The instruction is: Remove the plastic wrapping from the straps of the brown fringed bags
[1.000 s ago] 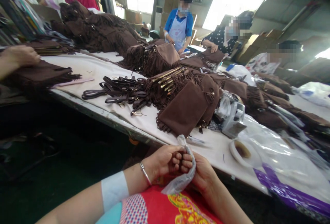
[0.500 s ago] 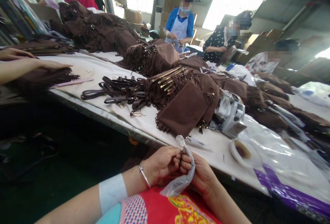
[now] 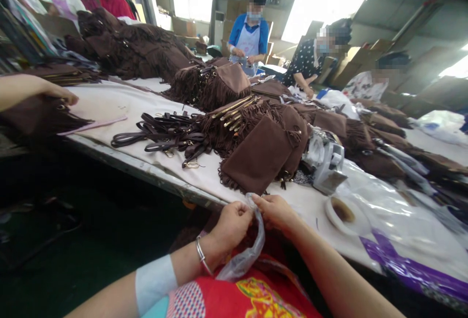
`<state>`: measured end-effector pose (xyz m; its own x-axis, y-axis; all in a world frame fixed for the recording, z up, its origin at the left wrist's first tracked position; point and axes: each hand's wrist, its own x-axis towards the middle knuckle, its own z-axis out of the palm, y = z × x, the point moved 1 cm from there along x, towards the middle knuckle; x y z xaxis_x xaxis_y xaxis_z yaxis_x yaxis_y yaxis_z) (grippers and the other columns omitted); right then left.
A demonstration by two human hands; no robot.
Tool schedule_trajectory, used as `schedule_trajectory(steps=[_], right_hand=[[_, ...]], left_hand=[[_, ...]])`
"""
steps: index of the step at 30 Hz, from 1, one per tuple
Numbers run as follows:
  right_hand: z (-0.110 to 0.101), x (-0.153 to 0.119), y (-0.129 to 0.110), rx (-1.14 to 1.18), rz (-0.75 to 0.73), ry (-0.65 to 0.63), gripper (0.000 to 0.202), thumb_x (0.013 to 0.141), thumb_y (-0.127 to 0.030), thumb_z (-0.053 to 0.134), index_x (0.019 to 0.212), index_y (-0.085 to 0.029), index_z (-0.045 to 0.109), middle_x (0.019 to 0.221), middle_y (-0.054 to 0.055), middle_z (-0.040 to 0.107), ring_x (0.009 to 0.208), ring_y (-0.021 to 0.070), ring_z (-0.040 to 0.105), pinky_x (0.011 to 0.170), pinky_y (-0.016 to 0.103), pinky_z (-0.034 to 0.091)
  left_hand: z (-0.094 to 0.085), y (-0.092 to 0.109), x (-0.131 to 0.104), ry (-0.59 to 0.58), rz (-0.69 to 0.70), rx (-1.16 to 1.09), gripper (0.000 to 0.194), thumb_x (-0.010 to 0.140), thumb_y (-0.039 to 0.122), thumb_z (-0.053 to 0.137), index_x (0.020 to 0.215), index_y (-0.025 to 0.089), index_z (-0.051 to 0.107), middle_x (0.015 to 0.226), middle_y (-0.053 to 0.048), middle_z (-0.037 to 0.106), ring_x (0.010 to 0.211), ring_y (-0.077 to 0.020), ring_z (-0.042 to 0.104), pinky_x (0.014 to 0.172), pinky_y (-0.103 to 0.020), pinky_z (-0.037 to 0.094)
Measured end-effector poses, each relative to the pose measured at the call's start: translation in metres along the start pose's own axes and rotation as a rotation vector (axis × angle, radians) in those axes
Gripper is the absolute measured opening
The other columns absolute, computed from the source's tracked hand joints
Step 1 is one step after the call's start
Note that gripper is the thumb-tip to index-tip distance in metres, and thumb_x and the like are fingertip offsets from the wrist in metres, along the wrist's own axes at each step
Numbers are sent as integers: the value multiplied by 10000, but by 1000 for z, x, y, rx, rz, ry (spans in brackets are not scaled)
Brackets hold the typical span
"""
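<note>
In front of my body, a twisted strip of translucent plastic film (image 3: 258, 240) hangs down over my red apron. My right hand (image 3: 276, 212) pinches its upper end between thumb and fingers. Close beside it, my left hand (image 3: 232, 223) is closed with curled fingers against the same film; its fingertips are partly hidden. Just beyond both hands lies a brown fringed pouch (image 3: 256, 154) on the table's near edge. Dark wrist straps (image 3: 164, 135) with gold clasps lie in a heap left of the pouch.
A pale-covered table (image 3: 98, 113) runs across the view, bearing piles of brown fringed bags (image 3: 139, 49). Right are a tape dispenser (image 3: 329, 167), a roll (image 3: 345, 213) and clear plastic bags (image 3: 387, 210). A co-worker's hand (image 3: 54, 91) handles bags at left; other people stand behind.
My right hand has risen to the upper end of the plastic strip, and its fingers now show from above. At left, the co-worker's hand has shifted over the bags.
</note>
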<state>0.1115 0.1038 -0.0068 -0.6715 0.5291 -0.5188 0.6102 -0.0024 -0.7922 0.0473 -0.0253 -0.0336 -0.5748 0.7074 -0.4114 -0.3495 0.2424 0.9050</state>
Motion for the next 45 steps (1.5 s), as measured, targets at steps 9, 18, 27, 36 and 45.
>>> schedule_trajectory(steps=[9,18,27,36,45], right_hand=[[23,16,4,278,-10,213,153,591,-261,712,572,-165,594,426,-32,527,391,102,439,394,233,304],[15,2,8,294,-16,151,333,702,-468,710,721,-145,633,507,-23,561,417,102,464,405,222,356],[30,-38,32,839,171,-133,335,672,-396,790,763,-156,575,635,3,638,541,148,630,519,267,521],[21,-30,43,345,-43,141,359,642,-467,733,619,-181,517,405,-35,539,333,65,375,361,192,242],[21,-26,41,58,-63,190,205,749,-348,571,609,-209,518,380,-40,505,344,112,441,369,216,284]], left_hand=[[-3,6,1,30,82,69,184,775,325,601,692,177,528,578,27,548,510,-113,489,479,-227,381],[-5,15,4,42,311,304,139,795,262,563,687,176,561,655,-3,597,620,-135,525,576,-235,392],[-6,27,9,-55,20,216,90,781,237,568,710,184,555,535,36,538,437,-99,465,444,-207,323],[-9,27,25,-214,-53,206,92,665,229,549,598,170,525,518,42,472,409,-62,347,388,-197,234],[-1,31,22,-176,-188,71,134,655,229,573,594,179,464,475,73,402,405,-51,315,412,-191,193]])
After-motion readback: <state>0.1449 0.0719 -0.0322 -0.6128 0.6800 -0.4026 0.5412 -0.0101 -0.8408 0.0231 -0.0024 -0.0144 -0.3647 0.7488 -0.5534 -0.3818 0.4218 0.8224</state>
